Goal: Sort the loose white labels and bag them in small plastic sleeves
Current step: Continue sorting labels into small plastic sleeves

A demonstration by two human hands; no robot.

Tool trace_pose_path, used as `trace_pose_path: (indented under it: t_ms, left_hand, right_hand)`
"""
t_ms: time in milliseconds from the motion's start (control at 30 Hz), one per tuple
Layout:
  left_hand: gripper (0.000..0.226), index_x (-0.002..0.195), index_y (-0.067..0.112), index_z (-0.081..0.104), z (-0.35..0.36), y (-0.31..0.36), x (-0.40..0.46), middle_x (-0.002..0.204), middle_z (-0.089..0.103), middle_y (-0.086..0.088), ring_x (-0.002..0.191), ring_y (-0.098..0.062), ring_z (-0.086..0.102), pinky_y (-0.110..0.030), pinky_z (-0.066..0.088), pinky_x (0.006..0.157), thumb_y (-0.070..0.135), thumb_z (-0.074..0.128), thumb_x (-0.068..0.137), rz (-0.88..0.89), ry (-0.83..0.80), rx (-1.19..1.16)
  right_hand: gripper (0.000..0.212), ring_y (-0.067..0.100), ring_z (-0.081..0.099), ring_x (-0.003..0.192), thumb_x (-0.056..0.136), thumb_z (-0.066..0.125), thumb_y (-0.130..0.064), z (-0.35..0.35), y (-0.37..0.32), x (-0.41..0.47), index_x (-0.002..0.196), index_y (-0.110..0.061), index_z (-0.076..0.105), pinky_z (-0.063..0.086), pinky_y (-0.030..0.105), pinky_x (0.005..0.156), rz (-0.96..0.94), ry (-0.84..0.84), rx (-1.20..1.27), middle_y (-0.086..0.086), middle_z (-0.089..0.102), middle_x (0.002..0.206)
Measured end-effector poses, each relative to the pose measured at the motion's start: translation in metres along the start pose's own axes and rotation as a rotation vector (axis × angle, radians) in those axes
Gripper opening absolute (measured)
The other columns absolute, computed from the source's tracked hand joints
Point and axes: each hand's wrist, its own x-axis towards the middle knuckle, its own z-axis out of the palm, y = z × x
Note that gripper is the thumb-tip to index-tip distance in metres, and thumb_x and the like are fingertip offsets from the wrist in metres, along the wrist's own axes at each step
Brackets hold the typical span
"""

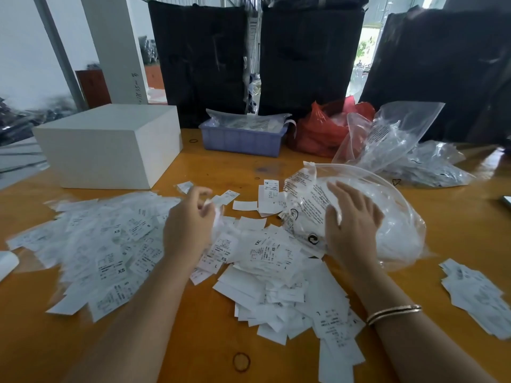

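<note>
Loose white labels (265,261) printed with sizes such as XS, L and XXL lie spread over the orange table (193,341), with a wide heap at the left (105,244). My left hand (190,222) hovers above the pile, its fingers curled round a few labels. My right hand (351,219) lies flat with straight fingers on a large clear zip bag (392,217) that holds white material. A small separate stack of labels (475,297) sits at the right edge.
A white box (110,145) stands at the back left. Behind the pile are a blue tray (243,139) of clear sleeves, a red plastic bag (320,131) and a heap of clear bags (403,150). Black bundles (309,56) line the table's far edge. A rubber band (241,362) lies near me.
</note>
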Motion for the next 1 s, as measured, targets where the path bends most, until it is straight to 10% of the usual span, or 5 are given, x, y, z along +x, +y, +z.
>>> trace_pose_path:
  t_ms: [233, 433, 633, 800, 1000]
  left_hand:
    - [0.031, 0.122, 0.022, 0.056, -0.001, -0.01, -0.002, 0.12, 0.06, -0.005, 0.11, -0.024, 0.051, -0.034, 0.038, 0.083, 0.028, 0.057, 0.092, -0.004, -0.021, 0.503]
    - [0.014, 0.1, 0.017, 0.07, 0.011, 0.009, -0.01, 0.101, 0.067, 0.002, 0.1, -0.018, 0.056, -0.032, 0.043, 0.085, 0.015, 0.06, 0.089, 0.436, -0.148, 0.149]
    - [0.014, 0.097, 0.021, 0.071, 0.025, 0.019, -0.023, 0.094, 0.064, 0.012, 0.095, -0.006, 0.05, -0.025, 0.039, 0.084, 0.017, 0.06, 0.09, 0.469, -0.325, -0.069]
    - [0.016, 0.102, 0.023, 0.069, 0.027, 0.021, -0.025, 0.093, 0.06, 0.023, 0.093, 0.004, 0.05, -0.01, 0.036, 0.082, 0.017, 0.06, 0.09, 0.42, -0.332, -0.183]
    - [0.066, 0.125, 0.054, 0.036, 0.023, 0.022, -0.025, 0.12, 0.043, 0.039, 0.112, 0.013, 0.044, -0.002, 0.034, 0.089, 0.014, 0.069, 0.084, 0.35, -0.465, -0.417]
  right_hand:
    - [0.047, 0.025, 0.03, 0.136, 0.098, 0.035, -0.031, 0.003, 0.029, 0.004, 0.143, -0.017, 0.035, 0.013, 0.041, 0.112, 0.354, -0.411, -0.309, 0.007, 0.035, 0.149]
    - [0.029, 0.022, 0.047, 0.112, 0.092, 0.047, -0.017, 0.004, 0.031, 0.008, 0.112, -0.024, 0.067, 0.019, 0.036, 0.095, 0.354, -0.307, -0.274, 0.0, 0.062, 0.116]
    - [0.022, 0.022, 0.048, 0.107, 0.094, 0.051, -0.015, 0.004, 0.031, 0.009, 0.1, -0.024, 0.071, 0.018, 0.037, 0.085, 0.346, -0.169, -0.233, -0.001, 0.066, 0.107]
    - [0.022, 0.018, 0.056, 0.091, 0.09, 0.058, -0.005, -0.003, 0.015, 0.006, 0.103, -0.018, 0.071, 0.022, 0.028, 0.08, 0.091, 0.06, 0.096, -0.007, 0.068, 0.09]
    - [0.035, 0.001, 0.061, 0.07, 0.094, 0.052, -0.008, 0.0, -0.031, -0.015, 0.107, -0.041, 0.056, 0.05, 0.015, 0.066, 0.016, -0.4, 0.653, -0.013, 0.068, 0.076]
